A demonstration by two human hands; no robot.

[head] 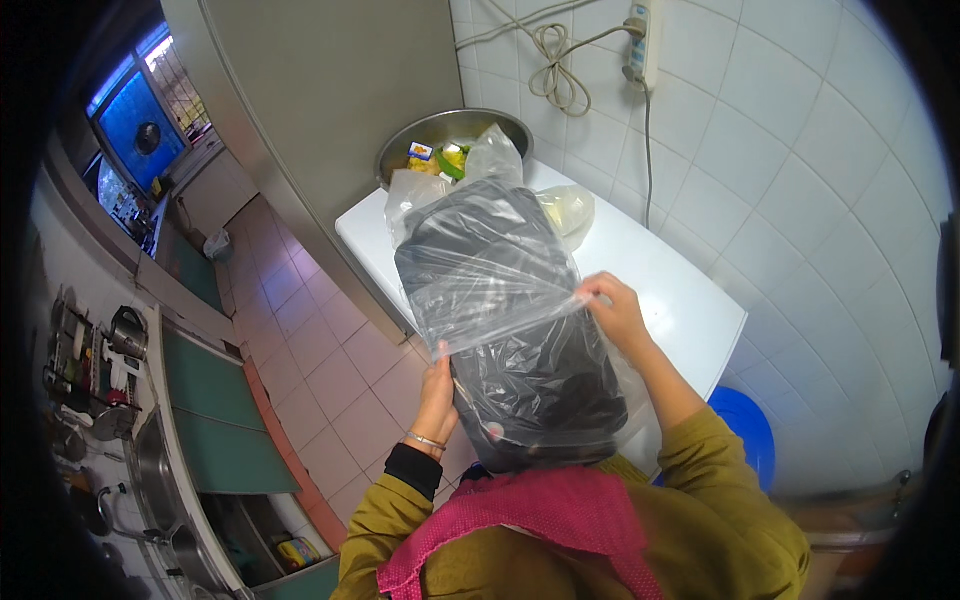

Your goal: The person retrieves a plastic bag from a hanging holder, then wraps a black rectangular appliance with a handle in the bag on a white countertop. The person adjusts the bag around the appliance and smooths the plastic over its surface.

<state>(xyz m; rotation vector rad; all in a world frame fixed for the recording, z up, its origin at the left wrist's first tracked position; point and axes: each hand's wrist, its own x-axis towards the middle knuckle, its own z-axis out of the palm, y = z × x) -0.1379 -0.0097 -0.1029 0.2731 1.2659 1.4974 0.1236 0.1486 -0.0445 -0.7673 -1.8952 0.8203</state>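
A large black rectangular tray or case [487, 240] lies before me, tilted and covered with clear plastic film [510, 300]. Its far end overlaps the white tabletop, and its near end reaches my pink apron. My left hand [439, 397] grips the case's left edge together with the film, thumb on top. At the right edge, my right hand [611, 304] pinches the film between thumb and fingers and pulls it into taut folds. A round pale spot with a red middle shows near the case's lower left corner. What the case holds cannot be made out.
Beyond the case stand a steel basin [517, 127] with yellow and green items and translucent plastic bags [566, 210] on the white tabletop [667, 300]. A tiled wall carries a power strip [643, 45]. A blue tub [739, 435] is at right, a counter with sinks [154, 465] at left.
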